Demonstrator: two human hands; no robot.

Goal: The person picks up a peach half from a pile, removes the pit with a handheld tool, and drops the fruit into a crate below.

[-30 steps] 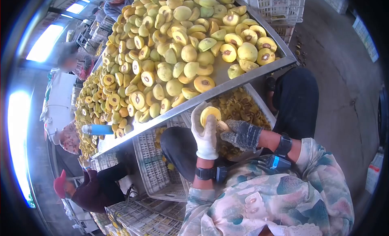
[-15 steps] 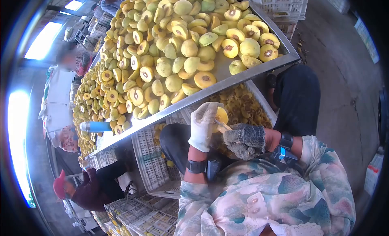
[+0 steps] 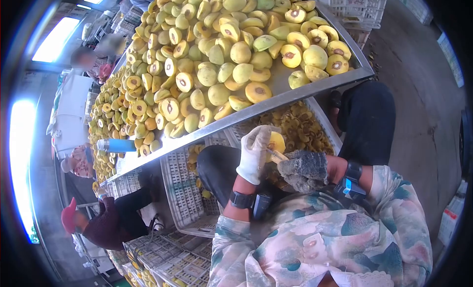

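- Left hand, white glove: fingers wrapped round halved yellow fruit, cut face toward right hand, held below table edge, above crate of pits & scraps.
- Right hand, grey knit glove: fingers closed on small pitting tool; tip at fruit's cut face. Blade shape can't be made out.
- Both wrists w/ black bands; blue-lit unit on right one.
- Metal table above hands, piled w/ fruit halves, most pit-side up or skin-side up, mixed.
- Blue bottle lying at table's near left edge.
- White plastic crates under table, left of knees.
- Other person in red cap low left, seated; more workers far left, blurred.
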